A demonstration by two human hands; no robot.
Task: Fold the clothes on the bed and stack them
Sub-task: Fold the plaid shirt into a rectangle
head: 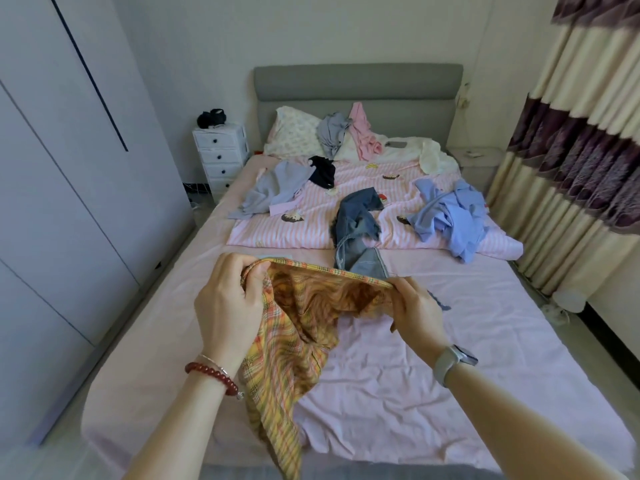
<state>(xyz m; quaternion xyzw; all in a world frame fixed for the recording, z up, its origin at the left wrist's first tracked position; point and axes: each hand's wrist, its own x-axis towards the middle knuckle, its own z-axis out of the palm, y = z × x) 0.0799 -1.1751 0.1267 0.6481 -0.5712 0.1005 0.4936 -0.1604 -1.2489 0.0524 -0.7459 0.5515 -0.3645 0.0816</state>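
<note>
The yellow plaid garment (pixel 294 341) hangs above the near part of the bed (pixel 415 375), not yet folded. The left hand (pixel 230 306) and the right hand (pixel 415 315) each pinch its upper edge with curled fingers. Beyond it the jeans (pixel 356 230), a light blue heap (pixel 450 216), a grey piece (pixel 273 188) and others near the pillow (pixel 294 133) lie loose. I see no stack, so the task seems only beginning.

Both forearms reach forward, raised over the bed. The left hand (pixel 228 299) and right hand (pixel 417 311) are held apart, fingers (pixel 242 268) curled, each pinching a plaid garment (pixel 294 341).
</note>
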